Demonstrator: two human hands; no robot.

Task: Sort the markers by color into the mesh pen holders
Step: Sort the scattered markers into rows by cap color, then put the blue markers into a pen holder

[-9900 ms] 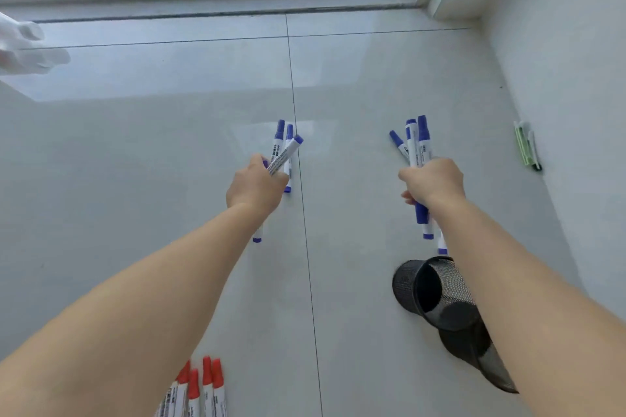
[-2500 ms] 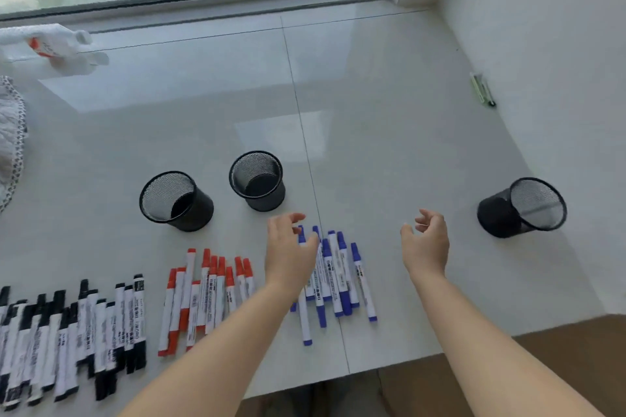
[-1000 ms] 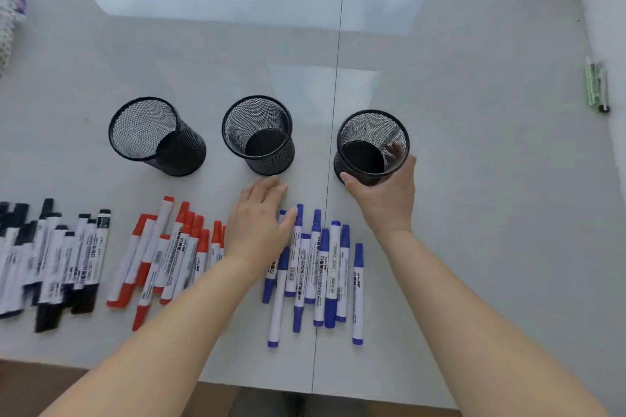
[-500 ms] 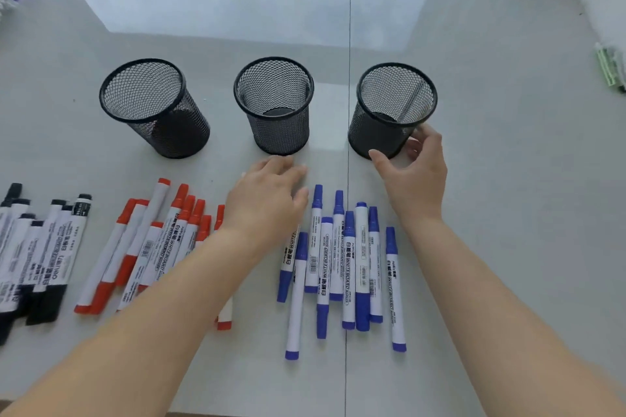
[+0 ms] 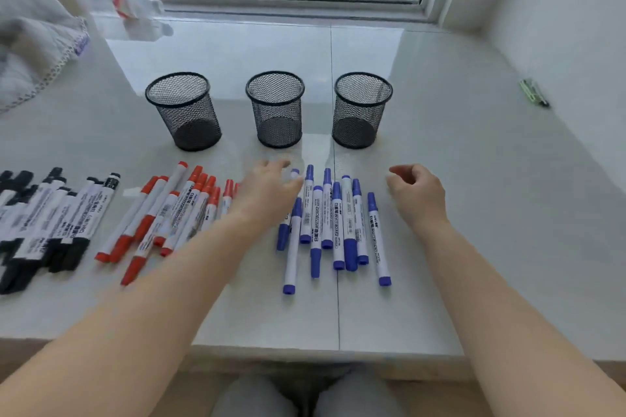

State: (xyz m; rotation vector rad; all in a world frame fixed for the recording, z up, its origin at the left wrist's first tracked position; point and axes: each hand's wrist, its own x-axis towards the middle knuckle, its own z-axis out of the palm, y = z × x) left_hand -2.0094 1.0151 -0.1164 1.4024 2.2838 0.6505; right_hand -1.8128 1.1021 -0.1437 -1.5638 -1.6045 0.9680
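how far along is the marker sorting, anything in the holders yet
Setup looks done: three mesh holders stand upright in a row, all empty. Markers lie grouped by color in front: black, red, blue. In hand: nothing; the left hand hovers at the blue group, the right hand holds nothing. Left: every marker still needs loading.

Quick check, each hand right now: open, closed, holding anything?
Left hand: open, over the blue markers, holding nothing.
Right hand: fingers loosely curled, empty.

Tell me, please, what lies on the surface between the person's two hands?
In the head view, the upper ends of the blue markers lie between the left hand and the right hand, which touches none.
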